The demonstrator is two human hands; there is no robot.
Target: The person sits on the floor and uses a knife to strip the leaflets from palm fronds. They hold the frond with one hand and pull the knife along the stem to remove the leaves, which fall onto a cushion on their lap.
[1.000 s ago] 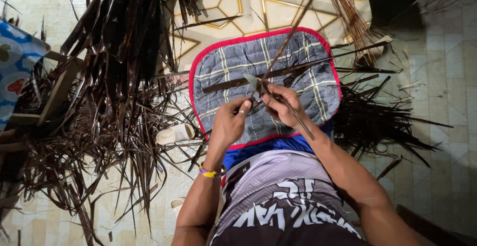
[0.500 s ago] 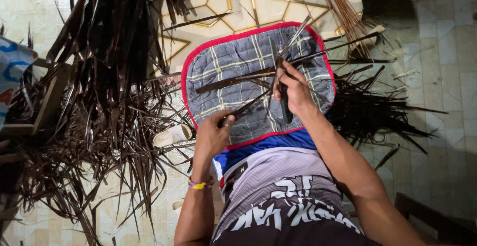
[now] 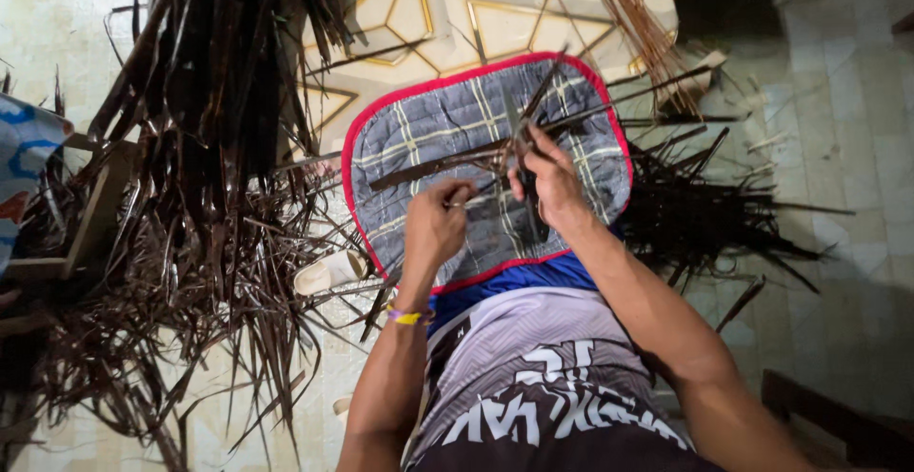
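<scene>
The left hand (image 3: 436, 226) is closed, pinching a thin pale strip (image 3: 473, 201) at about 7 o'clock on the checked cushion (image 3: 409, 139). The right hand (image 3: 550, 184) grips a knife (image 3: 517, 134) and dark leaf (image 3: 433, 165) near the cushion's centre. The blade sits close to fingers; a slip could cut them.

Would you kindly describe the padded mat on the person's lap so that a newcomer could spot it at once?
Start at the patterned floor with gold hexagon outlines, then look just below it, above the blue shorts. The mat lies there under both hands, grey plaid with a bright red border. Nothing else nearby is fabric with a red edge; the surroundings are dark dried leaf strips.
</scene>
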